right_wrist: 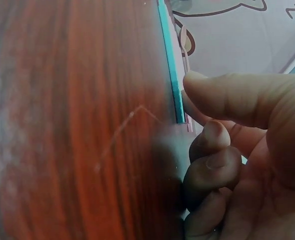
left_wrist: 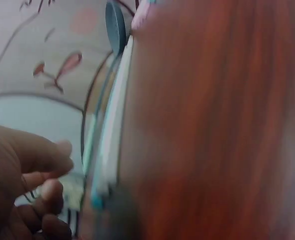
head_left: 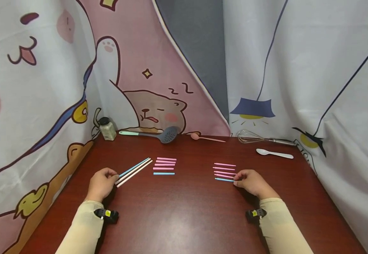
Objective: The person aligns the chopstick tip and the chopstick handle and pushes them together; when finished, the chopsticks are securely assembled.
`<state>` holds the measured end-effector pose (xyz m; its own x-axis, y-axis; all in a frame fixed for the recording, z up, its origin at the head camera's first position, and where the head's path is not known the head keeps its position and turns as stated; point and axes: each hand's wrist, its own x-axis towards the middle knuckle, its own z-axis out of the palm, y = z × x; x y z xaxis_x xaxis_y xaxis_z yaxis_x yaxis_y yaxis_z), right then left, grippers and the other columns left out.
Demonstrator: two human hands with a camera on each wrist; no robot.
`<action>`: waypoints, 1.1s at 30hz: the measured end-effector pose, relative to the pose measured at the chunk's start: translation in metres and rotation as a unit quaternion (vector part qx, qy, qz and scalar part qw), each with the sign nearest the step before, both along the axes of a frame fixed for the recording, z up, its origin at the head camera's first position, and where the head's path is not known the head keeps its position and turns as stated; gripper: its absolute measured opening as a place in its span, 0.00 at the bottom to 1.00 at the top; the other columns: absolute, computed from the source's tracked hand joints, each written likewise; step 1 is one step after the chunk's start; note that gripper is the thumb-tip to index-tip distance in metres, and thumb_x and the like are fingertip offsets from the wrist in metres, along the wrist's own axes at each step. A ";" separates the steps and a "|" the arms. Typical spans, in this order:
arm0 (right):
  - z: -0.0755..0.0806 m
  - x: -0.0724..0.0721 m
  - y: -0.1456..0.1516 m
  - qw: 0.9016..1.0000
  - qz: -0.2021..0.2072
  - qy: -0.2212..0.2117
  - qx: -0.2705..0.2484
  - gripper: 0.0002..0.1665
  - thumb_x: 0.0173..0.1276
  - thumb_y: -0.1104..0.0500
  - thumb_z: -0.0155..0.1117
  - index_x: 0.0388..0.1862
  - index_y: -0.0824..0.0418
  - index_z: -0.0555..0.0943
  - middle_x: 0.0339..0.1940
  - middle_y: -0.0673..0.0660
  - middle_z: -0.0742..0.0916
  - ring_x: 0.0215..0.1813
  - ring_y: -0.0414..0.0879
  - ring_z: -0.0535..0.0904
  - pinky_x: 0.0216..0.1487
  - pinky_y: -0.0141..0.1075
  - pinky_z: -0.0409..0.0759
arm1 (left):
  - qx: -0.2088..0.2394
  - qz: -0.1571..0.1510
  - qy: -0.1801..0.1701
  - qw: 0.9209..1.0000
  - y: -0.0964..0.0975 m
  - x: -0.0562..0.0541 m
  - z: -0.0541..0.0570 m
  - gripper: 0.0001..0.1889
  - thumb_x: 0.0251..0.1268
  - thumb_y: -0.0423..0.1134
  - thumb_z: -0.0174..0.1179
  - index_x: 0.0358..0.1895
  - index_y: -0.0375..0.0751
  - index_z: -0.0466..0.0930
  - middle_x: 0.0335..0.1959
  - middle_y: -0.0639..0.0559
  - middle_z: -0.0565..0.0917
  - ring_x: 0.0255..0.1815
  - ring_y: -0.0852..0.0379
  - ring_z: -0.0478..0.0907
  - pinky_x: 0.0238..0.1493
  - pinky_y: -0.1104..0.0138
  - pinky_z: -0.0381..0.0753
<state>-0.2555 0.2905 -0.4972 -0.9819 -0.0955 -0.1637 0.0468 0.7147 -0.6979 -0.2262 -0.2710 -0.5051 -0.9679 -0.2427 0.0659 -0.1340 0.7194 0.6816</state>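
Observation:
My left hand [head_left: 102,183] is at the near end of a long blue stick [head_left: 135,167] and two white sticks [head_left: 136,171], which lie slantwise on the table. In the left wrist view its fingers are loosely bent, apart from the sticks, with nothing between them. My right hand [head_left: 250,181] is at the right end of a short blue stick [head_left: 223,179], below several pink sticks [head_left: 224,169]. The right wrist view shows this blue stick [right_wrist: 171,65] uncovered to its end, thumb and forefinger close beside it, other fingers bent.
Between the hands, several pink sticks [head_left: 165,164] lie above another blue stick [head_left: 164,173]. Along the back are a jar [head_left: 107,130], a slotted ladle [head_left: 168,135], a pink spoon [head_left: 196,136], a whisk [head_left: 250,137] and a white spoon [head_left: 274,153]. Printed curtains hang behind the table [head_left: 184,215].

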 end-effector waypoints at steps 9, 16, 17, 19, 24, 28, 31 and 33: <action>0.001 0.000 -0.001 1.000 0.010 -0.001 0.000 0.05 0.65 0.65 0.74 0.38 0.64 0.86 0.31 0.54 0.84 0.35 0.47 0.74 0.37 0.39 0.72 | 0.038 -0.103 0.048 0.993 0.058 -0.011 0.015 0.05 0.68 0.32 0.68 0.44 0.37 0.86 0.28 0.50 0.79 0.28 0.56 0.72 0.29 0.66 0.71; 0.001 -0.005 0.001 1.000 0.004 0.002 0.002 0.07 0.63 0.66 0.76 0.38 0.64 0.85 0.31 0.54 0.84 0.35 0.48 0.74 0.36 0.39 0.72 | 0.042 -0.173 -0.010 0.984 0.089 -0.026 0.014 0.06 0.69 0.33 0.68 0.47 0.40 0.88 0.27 0.52 0.79 0.29 0.57 0.74 0.33 0.63 0.74; 0.001 -0.005 0.001 1.000 0.003 0.004 0.002 0.07 0.63 0.66 0.76 0.38 0.64 0.85 0.31 0.54 0.84 0.35 0.48 0.74 0.36 0.40 0.72 | 0.040 -0.177 -0.012 0.983 0.092 -0.029 0.013 0.06 0.69 0.32 0.68 0.46 0.40 0.88 0.27 0.52 0.79 0.29 0.57 0.74 0.34 0.63 0.75; 0.000 -0.005 0.002 1.000 0.002 0.010 0.002 0.07 0.62 0.66 0.76 0.37 0.64 0.85 0.31 0.54 0.84 0.35 0.48 0.74 0.36 0.40 0.72 | 0.038 -0.186 -0.016 0.982 0.096 -0.033 0.011 0.06 0.69 0.32 0.68 0.46 0.40 0.88 0.28 0.52 0.80 0.30 0.57 0.75 0.35 0.63 0.75; -0.001 -0.005 0.002 1.000 -0.001 0.011 0.007 0.07 0.61 0.67 0.76 0.37 0.64 0.85 0.31 0.54 0.83 0.34 0.48 0.73 0.35 0.39 0.71 | 0.023 -0.194 -0.024 0.980 0.102 -0.039 0.006 0.05 0.68 0.32 0.69 0.45 0.40 0.89 0.30 0.51 0.81 0.33 0.56 0.75 0.38 0.62 0.74; 0.000 -0.005 0.001 1.000 -0.005 0.005 0.019 0.07 0.62 0.67 0.75 0.36 0.63 0.84 0.30 0.54 0.82 0.34 0.48 0.73 0.35 0.39 0.70 | 0.011 -0.192 -0.024 0.981 0.105 -0.043 0.003 0.05 0.67 0.31 0.69 0.43 0.40 0.89 0.29 0.52 0.80 0.31 0.56 0.74 0.37 0.62 0.73; 0.001 -0.004 0.001 1.000 -0.001 0.008 0.027 0.06 0.63 0.68 0.75 0.35 0.63 0.84 0.29 0.54 0.81 0.34 0.48 0.73 0.34 0.39 0.69 | 0.006 -0.190 -0.019 0.982 0.107 -0.044 0.002 0.05 0.65 0.31 0.70 0.42 0.39 0.89 0.27 0.52 0.79 0.30 0.57 0.73 0.36 0.63 0.73; 0.001 -0.004 0.001 0.999 0.003 0.011 0.031 0.06 0.63 0.68 0.74 0.33 0.63 0.83 0.28 0.53 0.81 0.33 0.48 0.72 0.34 0.39 0.69 | -0.001 -0.189 -0.015 0.982 0.109 -0.045 0.001 0.04 0.64 0.30 0.70 0.41 0.39 0.88 0.26 0.52 0.79 0.29 0.57 0.73 0.35 0.63 0.73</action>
<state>-0.2596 0.2911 -0.4959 -0.9847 -0.0914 -0.1486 0.0284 0.7564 -0.6535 -0.2713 -0.1624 -0.5041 -0.9903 0.1343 0.0358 0.1226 0.7230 0.6799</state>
